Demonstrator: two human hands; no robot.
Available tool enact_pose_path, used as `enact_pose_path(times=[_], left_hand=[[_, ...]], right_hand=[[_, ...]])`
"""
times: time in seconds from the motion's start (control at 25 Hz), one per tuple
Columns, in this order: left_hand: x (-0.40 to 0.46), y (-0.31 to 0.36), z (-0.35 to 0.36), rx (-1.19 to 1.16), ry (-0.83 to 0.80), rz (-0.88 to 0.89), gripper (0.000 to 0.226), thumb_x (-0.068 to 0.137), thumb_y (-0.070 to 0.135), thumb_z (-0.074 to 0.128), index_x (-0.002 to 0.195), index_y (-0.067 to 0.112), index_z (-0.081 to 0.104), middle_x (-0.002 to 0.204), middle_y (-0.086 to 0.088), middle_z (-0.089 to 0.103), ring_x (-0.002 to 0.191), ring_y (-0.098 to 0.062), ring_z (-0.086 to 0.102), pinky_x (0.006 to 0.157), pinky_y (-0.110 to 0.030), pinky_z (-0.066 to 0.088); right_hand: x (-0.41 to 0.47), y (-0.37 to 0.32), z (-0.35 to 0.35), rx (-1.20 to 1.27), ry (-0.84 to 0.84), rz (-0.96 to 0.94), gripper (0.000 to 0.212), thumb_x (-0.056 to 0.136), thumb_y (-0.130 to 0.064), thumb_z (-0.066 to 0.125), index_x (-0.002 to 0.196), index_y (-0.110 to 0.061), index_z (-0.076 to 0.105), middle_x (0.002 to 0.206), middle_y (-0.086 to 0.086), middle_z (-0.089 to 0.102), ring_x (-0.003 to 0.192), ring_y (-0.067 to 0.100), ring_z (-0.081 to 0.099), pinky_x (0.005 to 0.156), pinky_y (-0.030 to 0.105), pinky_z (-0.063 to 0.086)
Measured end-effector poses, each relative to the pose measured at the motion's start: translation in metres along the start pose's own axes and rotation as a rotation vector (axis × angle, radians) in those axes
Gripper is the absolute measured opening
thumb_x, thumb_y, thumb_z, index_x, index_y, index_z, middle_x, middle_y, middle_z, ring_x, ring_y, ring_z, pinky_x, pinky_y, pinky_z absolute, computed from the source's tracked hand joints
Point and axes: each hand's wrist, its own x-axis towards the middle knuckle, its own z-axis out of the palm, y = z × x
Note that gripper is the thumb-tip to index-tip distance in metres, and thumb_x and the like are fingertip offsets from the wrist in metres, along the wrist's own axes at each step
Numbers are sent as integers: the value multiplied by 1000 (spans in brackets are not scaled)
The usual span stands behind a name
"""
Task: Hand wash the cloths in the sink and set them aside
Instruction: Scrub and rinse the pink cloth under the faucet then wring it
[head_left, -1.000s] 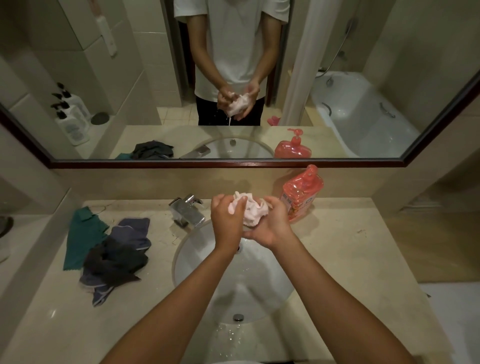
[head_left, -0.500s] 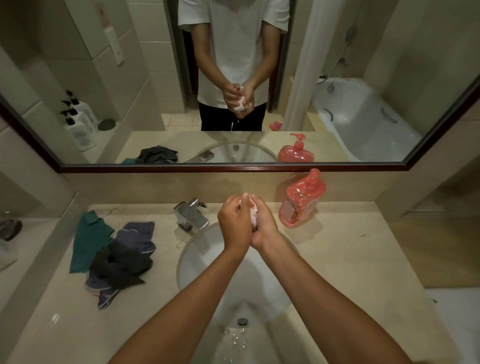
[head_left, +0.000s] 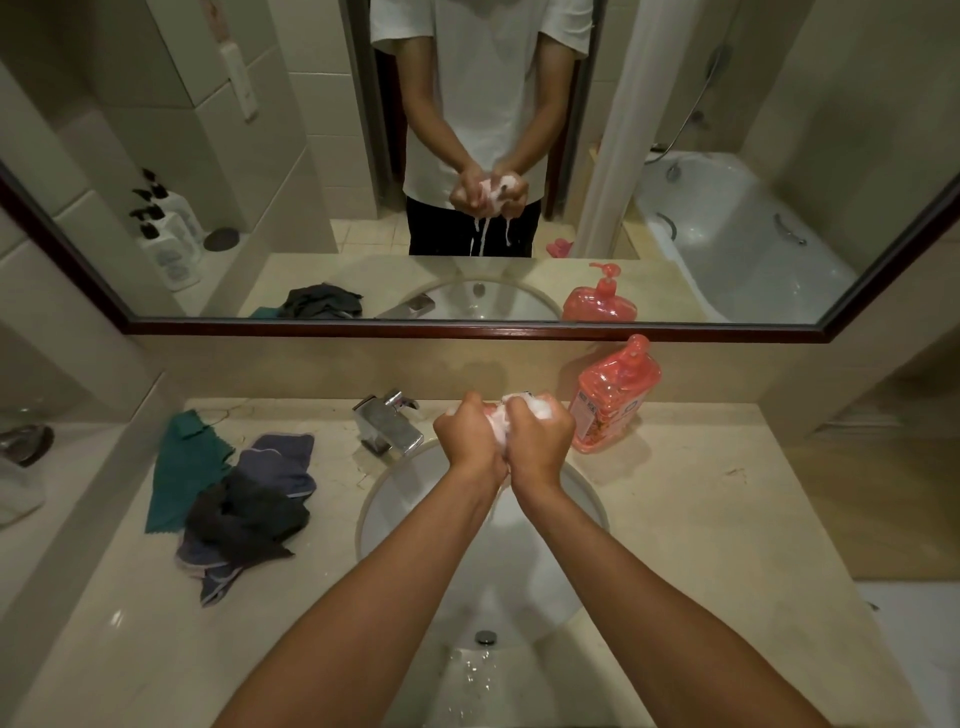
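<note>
Wringing: a soapy pink cloth (head_left: 497, 422) is squeezed above the sink (head_left: 395, 499).
Left hand (head_left: 467, 441): clenched on it.
Right hand (head_left: 537, 441): clenched on it, knuckles touching the left.
Counter (head_left: 675, 519): three dark cloths (head_left: 244, 499) are piled left.

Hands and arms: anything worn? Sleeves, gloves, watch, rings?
Left hand and right hand are bare: no gloves, no watch or bands at the wrists, no rings visible. Forearms are uncovered to the frame edge. The mirror shows short white T-shirt sleeves. White suds cling to the fingers.
</note>
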Motion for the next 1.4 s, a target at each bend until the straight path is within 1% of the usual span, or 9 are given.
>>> enact_pose_path(times=[0.16, 0.32, 0.52, 0.68, 0.8, 1.0, 1.2, 1.32, 1.4], left_hand=[[3, -4, -2, -3, -73, -148, 25, 89, 8, 60, 65, 8, 53, 63, -8, 56, 55, -24, 56, 59, -30, 48], [-1, -9, -6, 20, -237, 1, 24, 94, 23, 68, 75, 10, 64, 69, -6, 67, 61, -19, 67, 58, -28, 55], [-9, -7, -5, 94, -313, 128, 30, 98, 30, 63, 78, 17, 79, 82, -7, 78, 78, -22, 76, 64, -28, 59], [-9, -7, -2, 89, -205, 89, 39, 100, 29, 60, 71, 7, 71, 69, -10, 74, 67, -25, 73, 60, -31, 57], [-6, -5, 2, 67, -156, 15, 40, 101, 27, 58, 68, 6, 61, 55, -5, 65, 53, -21, 65, 50, -25, 50], [-3, 0, 8, 75, -160, -155, 28, 97, 22, 61, 73, 8, 59, 49, -2, 58, 36, -14, 55, 37, -16, 40], [-2, 1, 7, 54, -296, -296, 20, 99, 26, 58, 99, 8, 65, 73, -8, 65, 59, -21, 63, 48, -24, 47], [-3, -2, 5, 159, -296, -124, 30, 101, 31, 57, 86, 8, 66, 69, -8, 67, 56, -19, 66, 51, -25, 50], [-9, -7, 1, 248, -357, 153, 29, 103, 35, 52, 88, 13, 65, 79, -5, 69, 71, -18, 68, 68, -31, 52]], right_hand=[[1, 4, -7, -96, -13, -182, 12, 67, -20, 60, 59, -19, 52, 64, 2, 57, 61, 20, 53, 60, 42, 47], [5, 8, -11, -31, -29, -102, 14, 74, -24, 62, 67, -14, 55, 70, 7, 60, 66, 24, 58, 65, 45, 50], [8, 8, -13, 57, -62, -127, 16, 85, -8, 69, 92, -23, 64, 110, -4, 69, 96, 17, 69, 80, 33, 58], [2, 6, -16, 11, -97, -222, 21, 81, -11, 66, 89, -30, 73, 91, -11, 74, 86, 9, 71, 74, 22, 57], [3, 5, -16, -71, -63, -337, 18, 82, -2, 66, 74, -17, 74, 76, 0, 72, 73, 7, 67, 69, 26, 53], [11, -1, -18, -139, -36, -439, 38, 83, 1, 68, 55, -20, 54, 56, 2, 58, 54, 8, 55, 55, 20, 42], [12, 0, -21, -177, -41, -568, 27, 82, -6, 64, 56, -6, 61, 56, 8, 63, 53, 18, 59, 54, 25, 45], [14, -1, -21, -53, -56, -439, 28, 85, -6, 65, 57, -14, 66, 58, 5, 65, 54, 16, 61, 57, 29, 48], [19, -7, -21, 96, -23, -226, 35, 86, -10, 67, 53, -23, 67, 57, -1, 66, 55, 15, 61, 58, 32, 50]])
